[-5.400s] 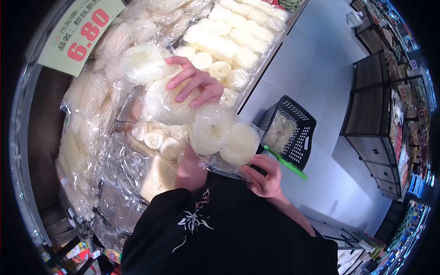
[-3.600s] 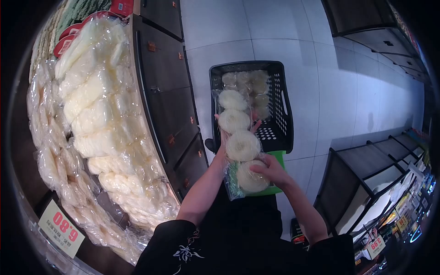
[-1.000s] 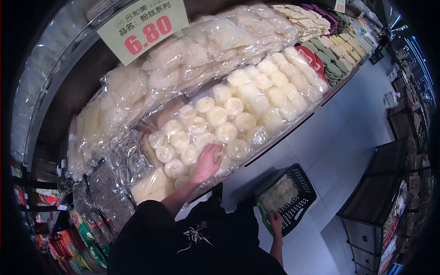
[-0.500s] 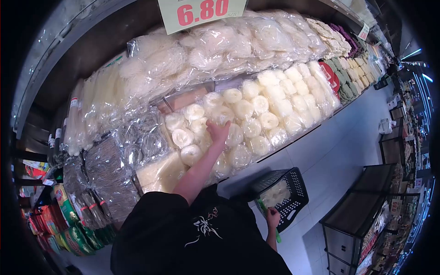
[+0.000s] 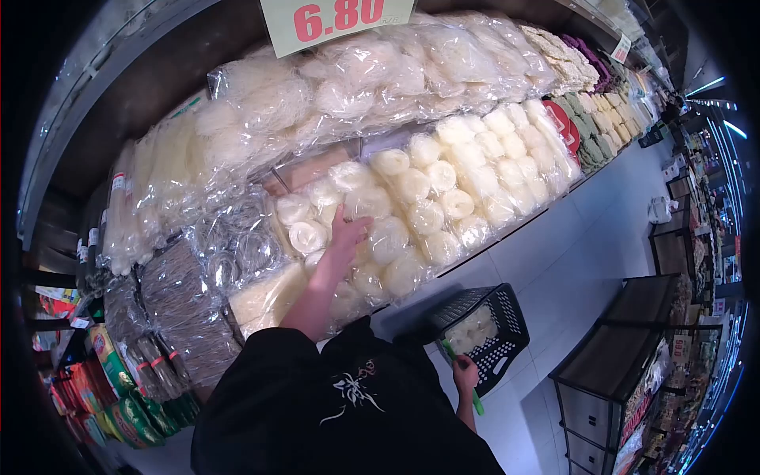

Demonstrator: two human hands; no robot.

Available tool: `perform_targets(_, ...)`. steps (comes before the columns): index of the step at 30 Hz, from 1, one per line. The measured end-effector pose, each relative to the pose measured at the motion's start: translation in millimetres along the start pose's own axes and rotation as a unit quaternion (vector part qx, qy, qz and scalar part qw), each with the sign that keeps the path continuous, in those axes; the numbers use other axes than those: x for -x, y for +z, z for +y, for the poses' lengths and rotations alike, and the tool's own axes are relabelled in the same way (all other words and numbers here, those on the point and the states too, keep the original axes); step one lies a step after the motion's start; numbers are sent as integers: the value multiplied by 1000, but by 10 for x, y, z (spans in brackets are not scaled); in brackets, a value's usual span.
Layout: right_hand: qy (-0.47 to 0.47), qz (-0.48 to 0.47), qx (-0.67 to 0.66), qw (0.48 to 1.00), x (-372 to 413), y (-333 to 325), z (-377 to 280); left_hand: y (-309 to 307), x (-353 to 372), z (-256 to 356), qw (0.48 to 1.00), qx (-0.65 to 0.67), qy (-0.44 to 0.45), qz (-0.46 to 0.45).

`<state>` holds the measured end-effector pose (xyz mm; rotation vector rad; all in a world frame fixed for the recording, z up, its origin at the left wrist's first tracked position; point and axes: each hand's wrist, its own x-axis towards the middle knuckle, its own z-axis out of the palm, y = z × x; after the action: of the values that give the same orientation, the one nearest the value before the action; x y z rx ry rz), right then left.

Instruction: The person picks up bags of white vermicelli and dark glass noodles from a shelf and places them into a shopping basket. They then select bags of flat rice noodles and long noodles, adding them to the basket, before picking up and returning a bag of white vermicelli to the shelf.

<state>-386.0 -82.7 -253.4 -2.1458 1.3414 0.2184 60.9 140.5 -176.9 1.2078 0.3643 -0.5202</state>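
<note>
My left hand (image 5: 345, 237) reaches over the display and grips a clear plastic pack of round white dried noodle nests (image 5: 388, 239). Its thumb and a finger show on the wrap; the other fingertips are hidden. Close by on the left lies another pack of noodle nests (image 5: 307, 237). My right hand (image 5: 465, 370) is closed around the green handle (image 5: 477, 402) of a black shopping basket (image 5: 513, 318). Inside the basket sits a pale plastic-wrapped pack (image 5: 473, 331).
Bagged fine white noodles (image 5: 348, 79) line the back beneath a price sign (image 5: 336, 22). Grey-brown noodle packs (image 5: 186, 289) lie to the left. A dark display stand (image 5: 594, 412) stands to the right across the tiled floor (image 5: 546, 261).
My left hand has moved left. The pack under it has shifted slightly left and towards me, widening the gap to the pack on its right. My right hand still holds the basket handle.
</note>
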Motion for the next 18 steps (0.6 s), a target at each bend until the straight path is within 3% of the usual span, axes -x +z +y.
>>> perform_targets(5, -33, -18, -5, 999, -141, 113, 126, -205, 484, 102, 996, 33, 10, -83)
perform_targets(7, -102, -38, -137, 985, -243, 170, 194, -146, 739, 206, 985, 20, 37, -165)
perform_targets(8, -78, -70, -256, 961, -313, 203, 151, -87, 845, 281, 985, 17, 31, -169)
perform_targets(10, -98, -90, -357, 925, -157, -102, -564, 40, 1067, 341, 963, 68, 74, -250)
perform_targets(11, -151, -111, -426, 885, -114, -208, -856, 75, 1122, 314, 963, 64, 65, -255)
perform_targets(13, -235, -81, -404, 880, 49, -491, -1571, 172, 1177, 321, 942, -2, 148, -301)
perform_targets(18, -358, 7, -462, 812, 385, -1332, -2792, 575, 1596, 577, 902, -111, 164, -383)
